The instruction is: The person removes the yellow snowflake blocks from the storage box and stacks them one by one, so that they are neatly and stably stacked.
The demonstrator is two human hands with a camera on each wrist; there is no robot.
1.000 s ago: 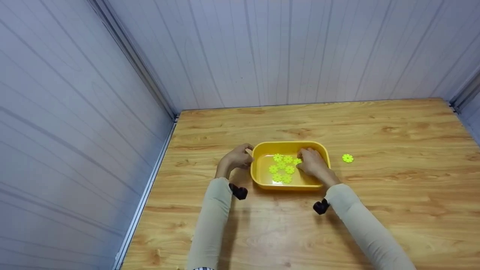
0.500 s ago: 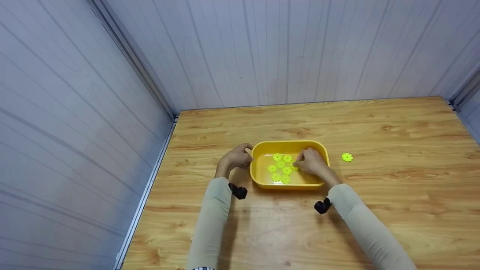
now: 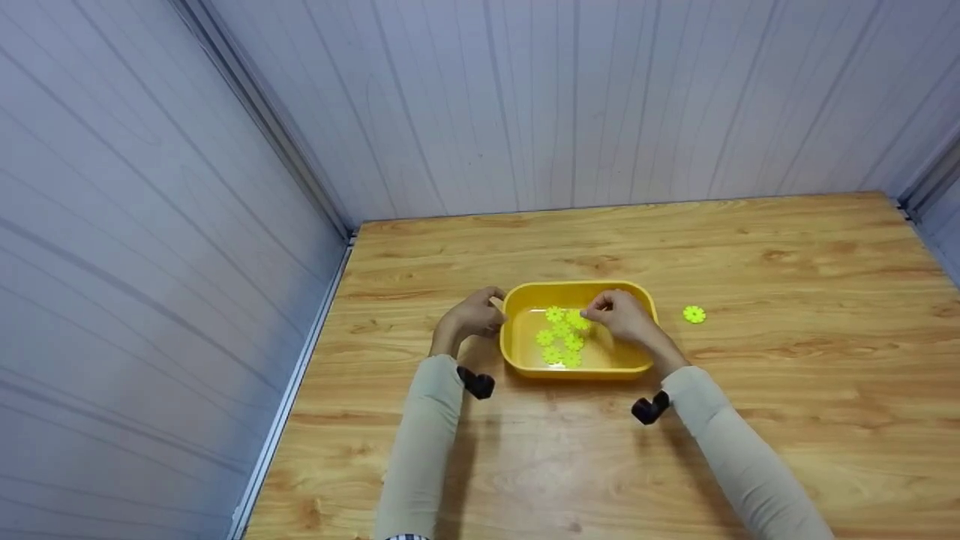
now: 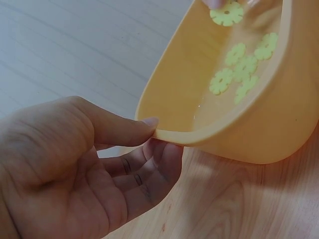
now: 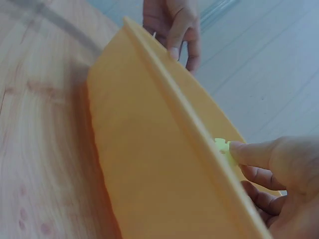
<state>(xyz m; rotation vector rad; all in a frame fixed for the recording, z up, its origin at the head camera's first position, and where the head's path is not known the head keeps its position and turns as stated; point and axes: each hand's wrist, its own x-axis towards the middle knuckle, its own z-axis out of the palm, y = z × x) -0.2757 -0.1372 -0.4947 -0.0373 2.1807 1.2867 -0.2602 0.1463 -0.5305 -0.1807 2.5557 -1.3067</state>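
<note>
My left hand pinches the left rim of a yellow plastic tub, with the thumb on the inside and curled fingers outside, as the left wrist view shows. Over the inside of the tub, my right hand holds a bright yellow-green flower-shaped piece between thumb and finger. Several similar flower pieces lie flat on the tub floor, close together and some overlapping, left of that hand. In the right wrist view the tub wall hides part of the held piece.
One more flower piece lies on the wooden table, right of the tub. Pale panelled walls rise behind the table and on its left side. A black wrist mount sticks out beneath the right sleeve, another beneath the left.
My right hand has come up from the tub floor and slightly left and away from me, now with a flower piece in its fingertips. The left hand and tub have stayed put.
</note>
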